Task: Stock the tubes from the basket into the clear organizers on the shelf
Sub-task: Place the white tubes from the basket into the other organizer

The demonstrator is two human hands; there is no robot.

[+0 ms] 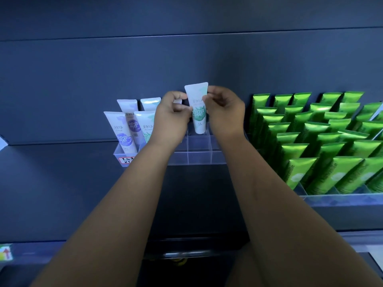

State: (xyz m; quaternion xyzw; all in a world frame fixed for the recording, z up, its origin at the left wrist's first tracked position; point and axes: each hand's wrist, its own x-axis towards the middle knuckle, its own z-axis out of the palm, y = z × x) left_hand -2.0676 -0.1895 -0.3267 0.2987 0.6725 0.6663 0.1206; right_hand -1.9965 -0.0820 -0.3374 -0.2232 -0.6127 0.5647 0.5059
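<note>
Two hands hold one white tube (198, 114) upright, cap down, at the back row of the clear organizer (199, 151). The right hand (224, 109) pinches its upper edge and the left hand (172, 116) curls fingers against its left side. Bare cells lie in front and to the right. Shelved tubes (122, 129) fill the left cells, partly hidden by the left wrist. Green tubes (310, 141) crowd the right and are cut off by the frame edge.

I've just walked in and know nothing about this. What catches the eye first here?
The left hand and right hand meet at the centre, pinching a white tube upright over the clear organizer. To the right, a dense block of bright green tubes stands in rows. A few pale tubes stand at the organizer's left end.
</note>
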